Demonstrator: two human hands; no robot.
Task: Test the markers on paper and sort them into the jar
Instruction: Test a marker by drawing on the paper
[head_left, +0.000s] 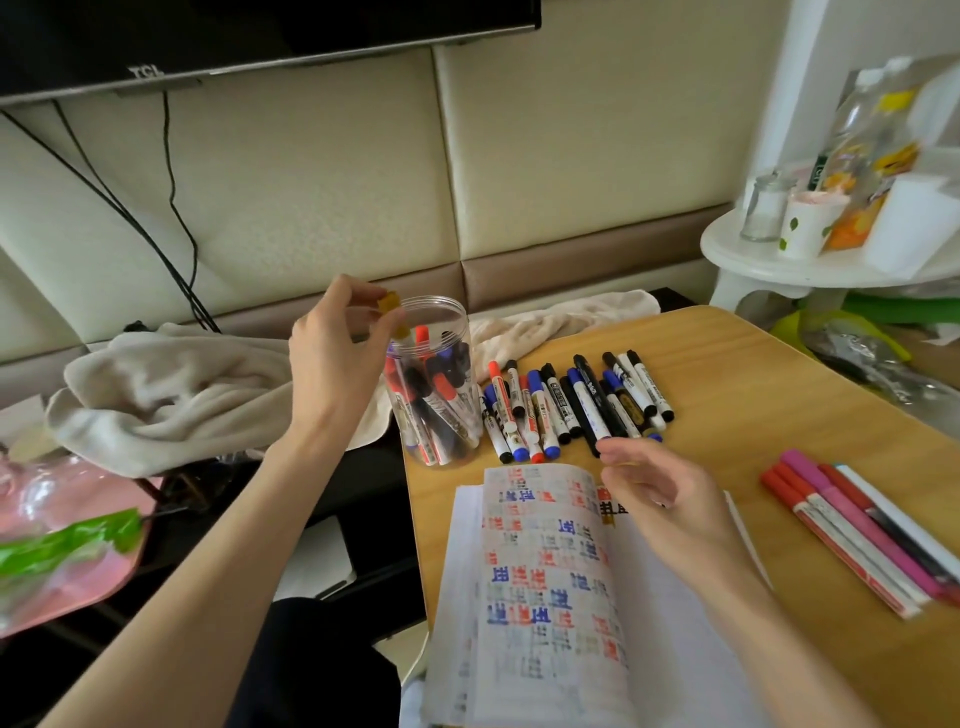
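A clear plastic jar stands at the table's far left corner, with several red, blue and black markers inside. Over its rim my left hand pinches a yellow-capped marker, whose tip points down into the jar. A row of several loose markers lies right of the jar. Below them lies an open notebook, its page covered with red, blue and black test marks. My right hand hovers above the notebook's top right, fingers loosely curled and holding nothing.
A second group of red, pink and white markers lies at the right of the wooden table. A beige towel is bunched left of the jar. A white side table with cups stands at far right.
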